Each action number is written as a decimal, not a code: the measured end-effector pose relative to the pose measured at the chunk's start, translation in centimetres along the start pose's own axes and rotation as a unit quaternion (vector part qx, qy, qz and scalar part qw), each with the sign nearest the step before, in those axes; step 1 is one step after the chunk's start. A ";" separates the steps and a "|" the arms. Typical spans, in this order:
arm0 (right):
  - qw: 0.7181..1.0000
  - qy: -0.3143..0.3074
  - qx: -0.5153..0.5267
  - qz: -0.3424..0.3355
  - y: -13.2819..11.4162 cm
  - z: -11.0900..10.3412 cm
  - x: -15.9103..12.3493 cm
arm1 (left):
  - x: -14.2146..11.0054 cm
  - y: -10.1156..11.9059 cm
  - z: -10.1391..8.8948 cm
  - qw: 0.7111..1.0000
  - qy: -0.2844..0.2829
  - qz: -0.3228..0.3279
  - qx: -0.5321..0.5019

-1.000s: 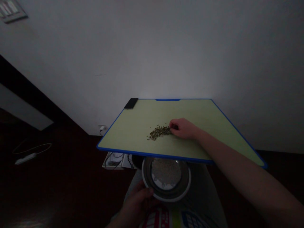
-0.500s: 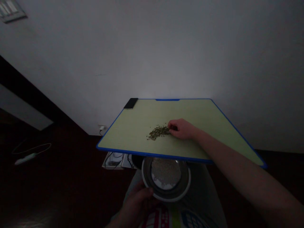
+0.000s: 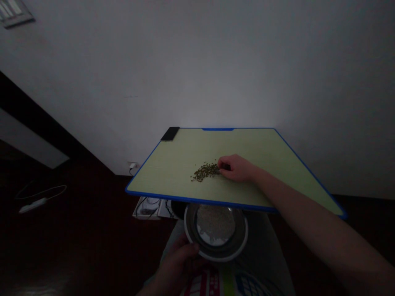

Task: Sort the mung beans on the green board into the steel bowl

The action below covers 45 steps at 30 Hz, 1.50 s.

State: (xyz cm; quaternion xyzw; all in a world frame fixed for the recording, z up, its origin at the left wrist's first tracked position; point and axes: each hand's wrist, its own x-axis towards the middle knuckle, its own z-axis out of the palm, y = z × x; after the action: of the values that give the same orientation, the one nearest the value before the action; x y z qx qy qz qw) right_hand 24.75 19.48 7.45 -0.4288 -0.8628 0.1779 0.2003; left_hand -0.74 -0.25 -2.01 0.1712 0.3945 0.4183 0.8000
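My left hand (image 3: 180,261) grips the near left rim of a round metal bowl (image 3: 193,236), thumb over the edge, just below the table's front edge. Pale grains (image 3: 216,222) lie in the bowl. On the yellow-green tabletop (image 3: 247,144) with its blue border, a loose pile of small brown-green bits (image 3: 205,170), like seeds or dried beans, is spread out. At the right end of this pile is my right hand (image 3: 233,167), fingers curled and thumb brought toward the fingertips. Whatever lies between its fingertips is too small and dark to make out.
A black phone (image 3: 170,134) lies at the far left corner of the table. Under the front edge are a white box with cables (image 3: 147,208) and a dark container (image 3: 180,209). A plug (image 3: 133,165) sits in the wall, and a power strip (image 3: 33,205) lies on the floor.
My right hand has shifted slightly left along the pile, its fingers still curled. My left hand and the bowl have stayed in place.
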 end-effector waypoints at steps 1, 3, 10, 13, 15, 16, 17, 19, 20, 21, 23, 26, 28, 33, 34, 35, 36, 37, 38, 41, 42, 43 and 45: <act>1.000 0.004 -0.003 0.006 0.0 0.0 0.0 | 0.0 0.0 0.0 1.000 -0.002 -0.001 -0.002; 1.000 0.013 -0.008 0.018 0.0 0.0 0.0 | -0.1 0.0 0.2 1.000 -0.005 0.001 -0.006; 1.000 0.006 -0.004 0.016 -0.1 0.0 0.0 | -0.2 0.3 0.7 1.000 -0.003 -0.002 -0.002; 1.000 -0.001 -0.002 0.011 0.1 0.1 0.1 | -0.3 0.5 0.7 1.000 0.013 -0.008 0.009; 1.000 -0.007 0.000 0.004 0.2 0.1 0.1 | -0.4 0.5 0.7 1.000 0.012 -0.008 0.010; 1.000 -0.010 0.002 0.001 0.2 0.1 0.1 | -0.4 0.5 0.8 1.000 0.007 -0.006 0.007; 1.000 -0.011 0.003 -0.003 0.2 0.0 0.1 | -0.4 0.5 0.8 1.000 0.000 -0.002 0.002; 1.000 -0.014 0.003 -0.008 0.1 0.0 0.1 | -0.5 0.5 0.9 1.000 -0.006 0.003 -0.002; 1.000 -0.017 0.003 -0.010 0.1 0.0 0.1 | -0.5 0.5 0.9 1.000 -0.003 0.003 -0.002; 1.000 -0.019 0.003 -0.012 0.0 -0.1 0.1 | -0.5 0.5 1.0 1.000 0.000 0.001 -0.002; 1.000 -0.023 0.005 -0.013 0.0 -0.1 0.1 | -0.5 0.5 1.0 1.000 0.004 -0.001 0.000; 1.000 -0.021 0.004 -0.009 0.0 0.0 0.1 | -0.5 0.5 0.9 1.000 -0.003 0.002 -0.001; 1.000 -0.015 0.001 -0.006 0.0 0.0 0.1 | -0.4 0.4 0.8 1.000 -0.005 0.004 -0.002; 1.000 -0.007 -0.009 -0.005 0.0 0.1 0.1 | -0.2 0.1 0.4 1.000 -0.012 0.000 -0.007; 1.000 -0.006 -0.009 -0.006 0.0 0.1 0.1 | -0.1 0.1 0.3 1.000 -0.013 -0.002 -0.005; 1.000 -0.006 -0.009 -0.008 0.0 0.1 0.1 | -0.1 0.1 0.2 1.000 -0.013 -0.002 -0.002; 1.000 -0.006 -0.009 -0.010 -0.1 0.1 0.1 | 0.0 0.0 0.1 1.000 -0.011 -0.003 0.000; 1.000 -0.006 -0.008 -0.011 -0.1 0.1 0.1 | 0.0 0.0 0.0 1.000 -0.010 -0.004 0.002; 1.000 -0.007 -0.007 -0.011 -0.1 0.2 0.1 | 0.0 0.0 0.0 1.000 -0.009 -0.003 0.003; 1.000 -0.011 -0.004 -0.013 -0.2 0.2 0.1 | 0.0 0.1 0.0 1.000 -0.008 -0.003 0.008; 1.000 -0.012 -0.004 -0.013 -0.3 0.2 0.1 | 0.0 0.1 0.1 1.000 -0.010 -0.001 0.007; 1.000 -0.013 -0.003 -0.014 -0.3 0.2 0.1 | -0.1 0.2 0.1 1.000 -0.012 0.001 0.005; 1.000 -0.015 -0.004 -0.016 -0.3 0.3 0.1 | -0.1 0.2 0.2 1.000 -0.011 0.001 0.006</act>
State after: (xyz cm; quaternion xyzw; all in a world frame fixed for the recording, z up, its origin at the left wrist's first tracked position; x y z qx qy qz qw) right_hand 24.30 19.34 7.39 -0.4132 -0.8729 0.1781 0.1885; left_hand -0.76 -0.20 -1.68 0.1805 0.3879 0.4149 0.8030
